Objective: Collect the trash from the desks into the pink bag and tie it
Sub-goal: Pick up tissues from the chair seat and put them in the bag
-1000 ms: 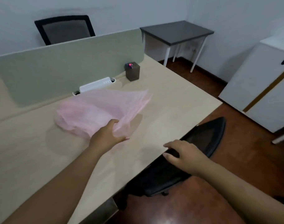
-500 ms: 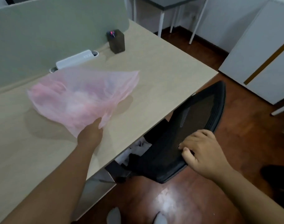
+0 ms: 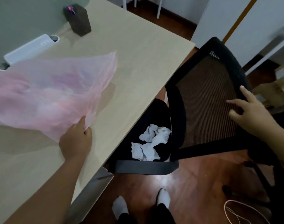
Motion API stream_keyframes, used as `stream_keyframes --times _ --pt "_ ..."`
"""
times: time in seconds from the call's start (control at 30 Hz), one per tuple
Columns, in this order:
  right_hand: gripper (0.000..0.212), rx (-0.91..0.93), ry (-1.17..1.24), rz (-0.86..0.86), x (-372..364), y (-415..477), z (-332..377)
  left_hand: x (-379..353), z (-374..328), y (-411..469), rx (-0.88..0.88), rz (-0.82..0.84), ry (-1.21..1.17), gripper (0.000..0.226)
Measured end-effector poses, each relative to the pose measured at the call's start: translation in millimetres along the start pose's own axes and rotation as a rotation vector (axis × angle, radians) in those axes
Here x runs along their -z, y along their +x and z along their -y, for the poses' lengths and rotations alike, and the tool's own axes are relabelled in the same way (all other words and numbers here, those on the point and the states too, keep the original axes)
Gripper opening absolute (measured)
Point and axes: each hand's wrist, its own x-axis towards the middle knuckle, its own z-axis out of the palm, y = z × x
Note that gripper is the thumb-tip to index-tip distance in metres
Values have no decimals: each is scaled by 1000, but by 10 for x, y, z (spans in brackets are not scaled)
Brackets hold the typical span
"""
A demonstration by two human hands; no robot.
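The thin pink bag (image 3: pixel 49 92) lies spread on the beige desk (image 3: pixel 138 59), and my left hand (image 3: pixel 76 141) is shut on its near edge. A black mesh office chair (image 3: pixel 207 101) stands at the desk's right edge, its seat partly under the desk. Crumpled white paper trash (image 3: pixel 151 141) lies on the chair seat. My right hand (image 3: pixel 251 113) rests with spread fingers on the mesh backrest, holding nothing.
A dark pen holder (image 3: pixel 79 20) and a white power strip (image 3: pixel 29 48) sit at the desk's back by the green divider. White cabinets (image 3: pixel 251 25) stand to the right. My socked feet (image 3: pixel 141 204) and a thin cord (image 3: pixel 241 212) are on the wooden floor.
The chair has been pulled out from under the desk, which uncovers the paper on its seat. My right hand moved from the backrest's top edge to its mesh. The view tilted down.
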Motion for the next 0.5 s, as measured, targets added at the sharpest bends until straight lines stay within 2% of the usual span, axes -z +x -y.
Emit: stream_keyframes --times 0.07,0.13,0.17,0.23,0.27,0.3,0.4,0.5 --pt "45 -11 -94 32 31 46 -64 4 6 -5 -6 -21 0 53" --pt "54 12 -368 -66 -69 43 21 -13 12 -9 3 -35 -4 52" --pt "57 76 -469 -166 -179 18 142 -20 5 -4 -1 -43 2 51" --pt "65 289 -412 -274 -559 -76 516 -14 -2 0 12 -46 -3 50" --pt "71 400 -328 -232 -825 -101 725 -5 -4 -9 9 -52 -11 50" --pt "78 451 -236 -111 -1118 -98 918 11 -13 -27 1 -62 -5 49" --pt "100 344 -87 284 -2100 64 1169 4 -27 -23 42 -51 4 43" --pt "118 222 -114 455 -3000 221 1078 -106 48 3 68 -74 -7 41"
